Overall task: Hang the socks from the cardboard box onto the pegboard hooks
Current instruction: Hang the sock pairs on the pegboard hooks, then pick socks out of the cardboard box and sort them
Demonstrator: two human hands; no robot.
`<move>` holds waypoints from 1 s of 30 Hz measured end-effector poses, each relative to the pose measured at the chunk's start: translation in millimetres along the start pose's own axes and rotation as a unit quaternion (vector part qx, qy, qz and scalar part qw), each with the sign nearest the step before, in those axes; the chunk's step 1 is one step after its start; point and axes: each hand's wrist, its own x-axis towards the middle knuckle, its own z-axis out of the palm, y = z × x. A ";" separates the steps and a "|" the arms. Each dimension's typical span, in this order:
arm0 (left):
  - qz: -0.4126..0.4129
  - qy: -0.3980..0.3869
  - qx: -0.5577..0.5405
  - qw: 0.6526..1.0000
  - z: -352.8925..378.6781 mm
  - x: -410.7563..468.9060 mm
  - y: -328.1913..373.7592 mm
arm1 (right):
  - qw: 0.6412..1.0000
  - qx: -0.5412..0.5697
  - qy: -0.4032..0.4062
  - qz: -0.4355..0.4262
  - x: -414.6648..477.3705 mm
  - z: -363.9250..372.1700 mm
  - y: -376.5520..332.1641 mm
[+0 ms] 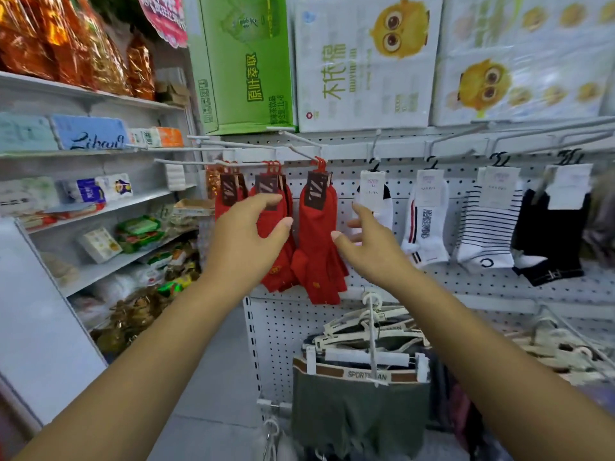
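Observation:
Red socks with dark labels hang in three bunches from hooks on the white pegboard point(432, 281). The right bunch point(317, 241) hangs between my hands. In front of the middle bunch point(271, 261) is my left hand point(248, 241), fingers spread, holding nothing. Just right of the red socks, my right hand point(369, 241) is open too, its thumb close to the right bunch. Further right hang white socks point(427, 227), striped socks point(486, 234) and black socks point(552, 237). The cardboard box is out of view.
Long bare hooks point(299, 141) stick out above the socks. Below hang grey underwear point(359, 410) and a pile of plastic hangers point(369, 327). Goods shelves point(100, 207) stand at the left. Large boxes point(362, 61) sit on top of the pegboard unit.

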 end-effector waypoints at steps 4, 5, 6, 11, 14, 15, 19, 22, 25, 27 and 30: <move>-0.005 -0.053 -0.013 0.999 -13.1 -72.8 -9.6 | 0.999 -0.011 0.035 0.010 -100.0 -9.6 -10.6; -0.010 -0.064 -0.017 0.998 -16.6 -96.9 -12.6 | 0.999 -0.009 0.048 0.016 -129.1 -7.7 -12.3; -0.018 -0.079 -0.020 0.997 -19.7 -122.2 -15.5 | 0.998 -0.008 0.056 0.022 -159.2 -3.8 -12.9; -0.065 -0.187 -0.047 0.979 -30.2 -251.7 -21.1 | 0.993 -0.059 -0.001 0.102 -301.3 28.7 0.7; -0.103 -0.251 -0.053 0.961 -32.7 -326.9 -15.4 | 0.982 -0.092 -0.052 0.157 -383.0 43.4 13.1; -0.118 -0.270 -0.054 0.954 -33.5 -351.4 -12.6 | 0.978 -0.098 -0.066 0.173 -409.1 45.8 16.7; -0.170 -0.341 -0.058 0.923 -35.9 -445.8 2.9 | 0.956 -0.114 -0.130 0.236 -503.0 42.2 33.7; -0.196 -0.367 -0.063 0.907 -36.3 -504.5 24.9 | 0.934 -0.106 -0.158 0.303 -568.8 26.7 51.2; -0.199 -0.422 -0.067 0.882 -26.7 -544.5 52.6 | 0.908 -0.123 -0.182 0.355 -630.3 1.8 69.3; -0.183 -0.462 -0.059 0.866 -12.8 -565.3 73.4 | 0.896 -0.132 -0.195 0.376 -667.8 -20.9 82.0; -0.161 -0.522 -0.044 0.836 13.7 -591.4 119.5 | 0.883 -0.129 -0.199 0.405 -712.8 -63.0 97.6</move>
